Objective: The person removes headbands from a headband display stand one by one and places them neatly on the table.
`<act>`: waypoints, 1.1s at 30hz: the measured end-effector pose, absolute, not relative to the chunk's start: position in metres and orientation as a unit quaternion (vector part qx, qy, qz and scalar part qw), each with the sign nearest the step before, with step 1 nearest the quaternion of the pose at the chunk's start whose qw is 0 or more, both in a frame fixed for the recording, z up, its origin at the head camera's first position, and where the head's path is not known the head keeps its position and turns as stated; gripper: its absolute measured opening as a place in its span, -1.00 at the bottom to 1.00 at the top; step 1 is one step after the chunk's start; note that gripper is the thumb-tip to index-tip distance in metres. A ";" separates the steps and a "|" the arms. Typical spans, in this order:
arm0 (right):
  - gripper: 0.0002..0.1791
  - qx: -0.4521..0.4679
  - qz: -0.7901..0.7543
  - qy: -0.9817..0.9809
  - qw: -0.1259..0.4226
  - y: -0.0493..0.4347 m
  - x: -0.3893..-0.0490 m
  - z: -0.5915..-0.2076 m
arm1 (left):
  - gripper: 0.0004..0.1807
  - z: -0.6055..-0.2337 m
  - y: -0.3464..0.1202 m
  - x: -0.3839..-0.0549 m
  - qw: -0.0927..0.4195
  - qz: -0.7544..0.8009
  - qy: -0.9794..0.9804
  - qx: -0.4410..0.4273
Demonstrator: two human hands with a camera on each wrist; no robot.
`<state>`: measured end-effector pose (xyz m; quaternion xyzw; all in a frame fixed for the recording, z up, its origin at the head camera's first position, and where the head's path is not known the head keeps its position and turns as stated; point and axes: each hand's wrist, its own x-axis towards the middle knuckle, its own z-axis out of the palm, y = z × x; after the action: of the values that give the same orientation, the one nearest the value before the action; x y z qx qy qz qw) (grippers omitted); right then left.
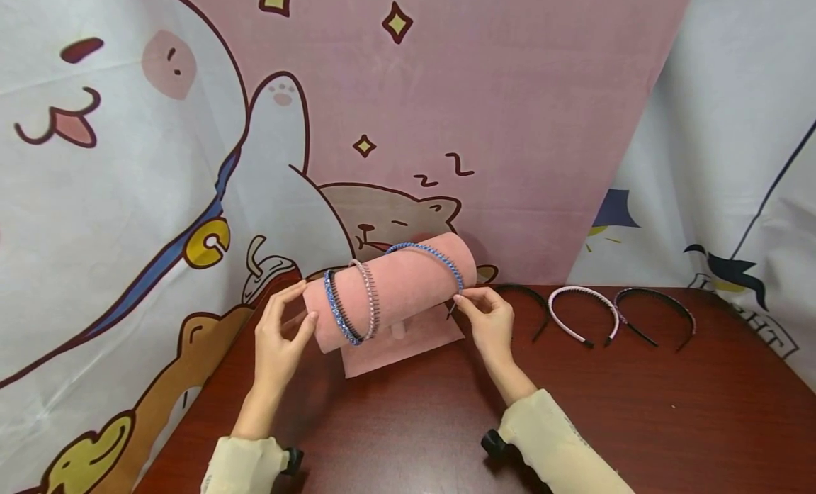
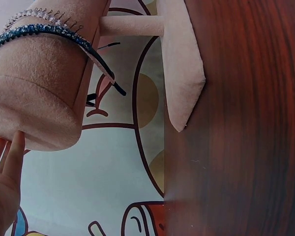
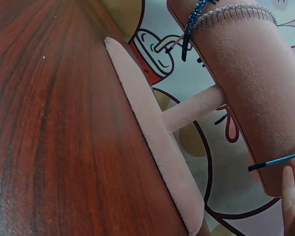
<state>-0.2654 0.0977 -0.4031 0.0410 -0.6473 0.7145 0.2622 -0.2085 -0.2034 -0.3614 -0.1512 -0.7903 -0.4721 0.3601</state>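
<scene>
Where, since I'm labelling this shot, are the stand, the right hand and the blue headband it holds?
Stand (image 1: pixel 411 287): head view, on the padded roll.
Right hand (image 1: pixel 493 324): head view, on the middle of the hand.
Blue headband (image 1: pixel 440 254): head view, on the band's upper curve.

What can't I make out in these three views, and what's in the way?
Left wrist view: part of the left hand, cut off by the left edge.
Right wrist view: most of the right hand, cut off by the right edge.
Head view: part of the leftmost black headband, behind the right hand.
Head view: the rear of the pink roller, hidden by its own front.
Head view: a pale speck, too small to identify.
</scene>
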 end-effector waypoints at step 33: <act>-0.79 -0.005 0.716 -0.643 0.271 0.131 -0.300 -0.421 | -0.53 -0.363 -0.205 -0.210 0.363 -0.476 -0.784 -0.164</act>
<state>-0.3003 0.1310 -0.4213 -0.0053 -0.6431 0.7163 0.2709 -0.2101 -0.2053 -0.3632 -0.1643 -0.7840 -0.4758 0.3633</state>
